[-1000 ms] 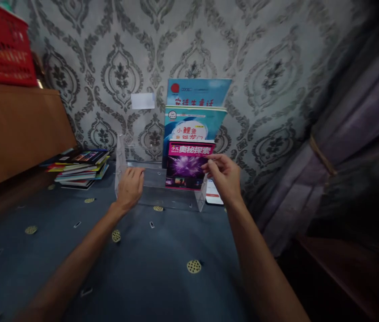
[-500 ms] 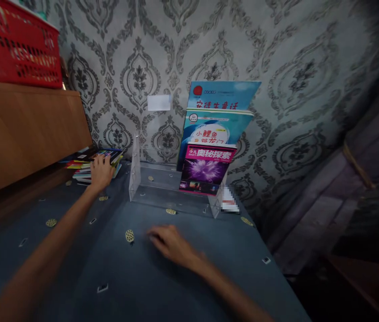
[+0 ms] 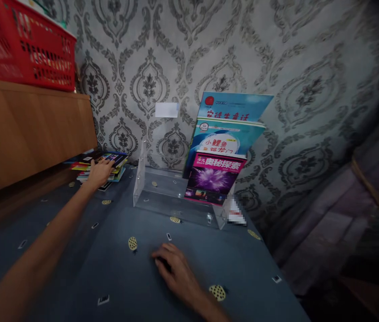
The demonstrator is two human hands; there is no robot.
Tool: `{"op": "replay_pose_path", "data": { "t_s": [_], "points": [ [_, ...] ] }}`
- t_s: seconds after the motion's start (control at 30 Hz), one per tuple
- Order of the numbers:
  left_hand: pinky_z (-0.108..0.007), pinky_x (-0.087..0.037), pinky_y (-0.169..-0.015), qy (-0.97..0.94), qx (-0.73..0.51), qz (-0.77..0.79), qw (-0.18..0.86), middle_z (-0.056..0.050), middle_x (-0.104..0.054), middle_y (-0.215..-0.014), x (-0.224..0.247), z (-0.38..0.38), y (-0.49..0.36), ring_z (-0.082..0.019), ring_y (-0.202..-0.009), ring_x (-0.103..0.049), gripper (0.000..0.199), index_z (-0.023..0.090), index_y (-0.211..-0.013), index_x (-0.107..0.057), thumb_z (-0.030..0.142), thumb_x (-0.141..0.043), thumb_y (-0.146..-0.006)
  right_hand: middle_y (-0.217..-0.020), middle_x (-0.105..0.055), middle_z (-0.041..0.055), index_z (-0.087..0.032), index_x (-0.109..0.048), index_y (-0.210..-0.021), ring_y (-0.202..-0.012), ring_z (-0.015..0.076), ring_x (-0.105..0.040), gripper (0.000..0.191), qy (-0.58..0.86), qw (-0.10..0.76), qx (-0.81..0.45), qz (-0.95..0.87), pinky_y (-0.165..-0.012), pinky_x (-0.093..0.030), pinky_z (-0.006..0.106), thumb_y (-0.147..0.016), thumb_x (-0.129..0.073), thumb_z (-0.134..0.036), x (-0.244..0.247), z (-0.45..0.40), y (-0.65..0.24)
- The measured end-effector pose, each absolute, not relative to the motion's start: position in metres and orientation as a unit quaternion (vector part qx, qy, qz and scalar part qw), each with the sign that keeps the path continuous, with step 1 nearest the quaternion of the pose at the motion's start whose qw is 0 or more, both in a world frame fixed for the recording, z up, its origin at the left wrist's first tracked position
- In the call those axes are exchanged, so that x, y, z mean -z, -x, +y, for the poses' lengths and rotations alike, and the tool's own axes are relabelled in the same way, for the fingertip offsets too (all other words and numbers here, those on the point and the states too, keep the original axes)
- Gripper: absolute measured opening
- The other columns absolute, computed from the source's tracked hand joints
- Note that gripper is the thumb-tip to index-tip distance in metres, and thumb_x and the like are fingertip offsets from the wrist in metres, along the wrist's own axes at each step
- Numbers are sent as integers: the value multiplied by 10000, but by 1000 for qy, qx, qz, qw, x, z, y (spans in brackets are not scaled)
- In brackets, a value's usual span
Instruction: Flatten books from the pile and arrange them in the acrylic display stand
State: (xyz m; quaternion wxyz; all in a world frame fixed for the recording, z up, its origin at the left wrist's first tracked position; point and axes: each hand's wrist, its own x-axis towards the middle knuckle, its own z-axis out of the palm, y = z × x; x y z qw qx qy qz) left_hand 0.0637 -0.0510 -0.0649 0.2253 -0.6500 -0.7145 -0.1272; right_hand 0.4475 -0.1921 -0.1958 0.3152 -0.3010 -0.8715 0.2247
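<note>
My left hand (image 3: 101,173) reaches out to a stack of books (image 3: 117,175) at the far left of the table, its fingers stretched over a dark-covered top book (image 3: 118,157). My right hand (image 3: 174,267) rests on the tablecloth near the front, fingers loosely bent and thumb apart, with nothing visible in it. Between and beyond the hands stands a clear acrylic rack (image 3: 138,179). On its right side, a magenta and purple book (image 3: 214,179) stands in front of a teal book (image 3: 229,132) and a taller blue book (image 3: 236,105), all leaning back.
A wooden cabinet (image 3: 35,134) borders the left side, with a red basket (image 3: 48,58) on top. A patterned blue tablecloth (image 3: 118,277) covers the table. Right of the rack lies a blurred white item (image 3: 235,212). A curtain (image 3: 337,214) hangs past the table's right edge.
The view has shifted slightly, so the rack and books sit lower and further right. My right hand has drawn a little nearer to me. My left hand stays at the stack.
</note>
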Motion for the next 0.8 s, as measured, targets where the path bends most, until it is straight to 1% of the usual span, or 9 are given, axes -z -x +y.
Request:
{"op": "replay_pose_path", "data": {
  "t_s": [0.1, 0.23, 0.43, 0.53, 0.67, 0.73, 0.8],
  "points": [
    [-645, -270, -1104, 661, 119, -702, 238, -192, -634, -1350, 64, -57, -63, -346, -1274, -565, 393, 177, -1319, -570, 269, -359, -1000, -992, -715, 69, -234, -710, -1099, -1081, 225, -665, 236, 305, 299, -255, -868, -1023, -518, 415, -974, -510, -230, 184, -193, -446],
    [-633, -325, -1060, 667, 91, -694, 255, -223, -642, -1321, 61, -66, -67, -365, -1230, -592, 398, 138, -1313, -572, 232, -360, -989, -946, -704, 58, -231, -714, -1059, -978, 206, -669, 224, 306, 299, -277, -860, -987, -519, 391, -962, -516, -196, 175, -195, -443],
    [-609, -331, -1068, 679, 88, -679, 266, -258, -619, -1335, 63, -83, -70, -380, -1278, -563, 471, 105, -1329, -567, 86, -437, -877, -874, -676, 51, -195, -712, -1017, -899, 199, -646, 200, 300, 289, -289, -862, -887, -530, 359, -937, -535, -151, 169, -193, -442],
    [-596, -339, -1072, 679, 80, -671, 287, -270, -597, -1364, 67, -96, -70, -384, -1282, -558, 456, 72, -1336, -559, 95, -381, -917, -870, -672, 43, -195, -711, -1013, -890, 190, -636, 206, 298, 280, -294, -864, -866, -524, 337, -923, -544, -116, 164, -193, -441],
    [-601, -340, -1075, 696, 48, -654, 294, -279, -586, -1374, 76, -119, -73, -391, -1280, -556, 464, 13, -1346, -539, 104, -275, -976, -901, -687, 50, -182, -711, -1041, -894, 185, -632, 210, 297, 272, -289, -868, -877, -513, 332, -923, -555, -107, 160, -195, -441],
    [-613, -330, -1082, 703, 45, -649, 287, -296, -578, -1370, 84, -134, -75, -393, -1290, -550, 478, -22, -1353, -525, 68, -265, -962, -929, -695, 58, -174, -711, -1051, -898, 183, -632, 201, 292, 267, -286, -873, -878, -509, 328, -930, -561, -117, 159, -195, -441],
    [-601, -332, -1091, 700, 25, -652, 290, -299, -573, -1374, 95, -149, -77, -390, -1276, -564, 485, -35, -1361, -524, 55, -286, -948, -943, -697, 57, -175, -711, -1057, -904, 181, -630, 193, 293, 256, -282, -877, -883, -503, 326, -936, -567, -130, 158, -195, -441]
  ]
}}
